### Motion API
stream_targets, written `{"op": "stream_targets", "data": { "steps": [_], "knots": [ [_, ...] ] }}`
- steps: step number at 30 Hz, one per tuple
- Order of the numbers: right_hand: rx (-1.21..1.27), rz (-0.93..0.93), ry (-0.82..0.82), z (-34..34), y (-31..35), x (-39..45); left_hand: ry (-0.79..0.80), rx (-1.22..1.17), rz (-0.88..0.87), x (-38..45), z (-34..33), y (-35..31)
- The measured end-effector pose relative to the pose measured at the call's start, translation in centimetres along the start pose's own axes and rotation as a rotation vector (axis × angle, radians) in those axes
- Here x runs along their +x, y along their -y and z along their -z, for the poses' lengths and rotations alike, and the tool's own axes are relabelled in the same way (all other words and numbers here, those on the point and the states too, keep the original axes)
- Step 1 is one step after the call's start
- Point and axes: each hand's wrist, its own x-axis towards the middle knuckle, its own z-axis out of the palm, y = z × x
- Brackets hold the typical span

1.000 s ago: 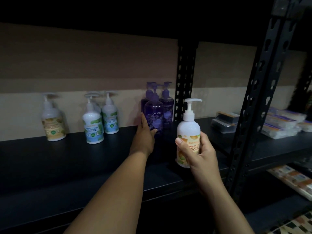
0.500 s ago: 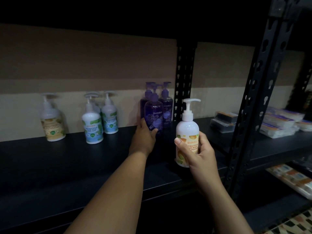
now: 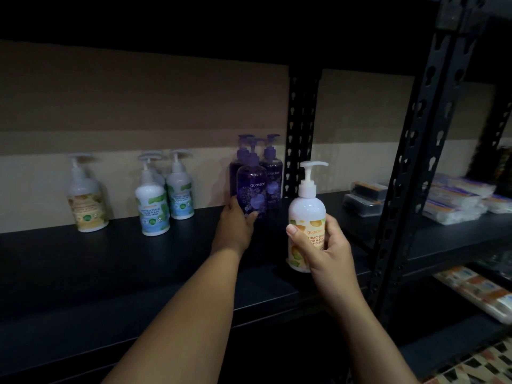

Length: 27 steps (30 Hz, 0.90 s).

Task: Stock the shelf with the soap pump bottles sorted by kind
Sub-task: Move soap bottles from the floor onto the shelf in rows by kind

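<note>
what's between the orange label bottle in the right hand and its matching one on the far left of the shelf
The orange-label bottle in the right hand must pass the left hand on the purple bottle and the mint bottles to reach its match; the shelf in front looks open.

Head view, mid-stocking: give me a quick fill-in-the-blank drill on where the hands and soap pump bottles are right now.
1. The right hand grips a white pump bottle with an ____ fruit label.
2. The left hand holds the front ____ translucent pump bottle.
3. The white bottles with green-leaf mint labels stand to the ____ of the purple group.
4. All bottles stand on the ____ shelf board.

Missing words: orange; purple; left; black
</note>
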Motion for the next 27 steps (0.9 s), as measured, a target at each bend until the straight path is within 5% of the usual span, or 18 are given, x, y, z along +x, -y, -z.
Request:
{"op": "stream_targets", "data": {
  "steps": [6,15,27],
  "knots": [
    [-0.006,-0.02,0.019,0.1,0.7,-0.2,0.03,0.107,-0.029,-3.1,2.8,-0.2],
    [-0.005,-0.041,0.138,-4.1,1.7,-2.8,0.514,0.384,-0.26,-9.9,12.2,3.2],
    [-0.119,-0.075,0.32,-12.7,1.1,-6.6,0.448,0.296,-0.212,-14.7,21.1,7.4]
  ]
}}
